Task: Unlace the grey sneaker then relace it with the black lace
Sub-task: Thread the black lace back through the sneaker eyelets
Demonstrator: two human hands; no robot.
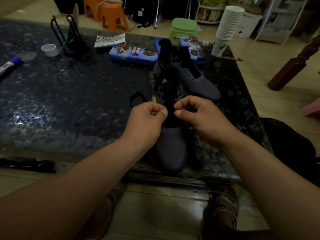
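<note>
Two hands meet over the middle of the grey sneaker point(173, 149), which lies at the near edge of the dark speckled table point(69, 101) with its toe towards the person, probably so the eyelet rows face up within easy reach. The left hand point(147, 116) and the right hand point(199, 113) are both curled tight, thumb pressed to forefinger, and each seems to pinch the black lace point(136, 99) just above the throat. The strand between them is lost in the dim light, so I cannot tell which eyelet is being worked. A slack loop of that lace trails onto the table just left of the shoe, which suggests lacing is under way rather than finished. Just behind stands a second sneaker point(199, 80), unlaced, with its eyelets bare. Farther back lie two blue tins point(133, 53) and a roll of tape point(49, 49). A stack of paper cups point(228, 26) stands at the far right corner.
</note>
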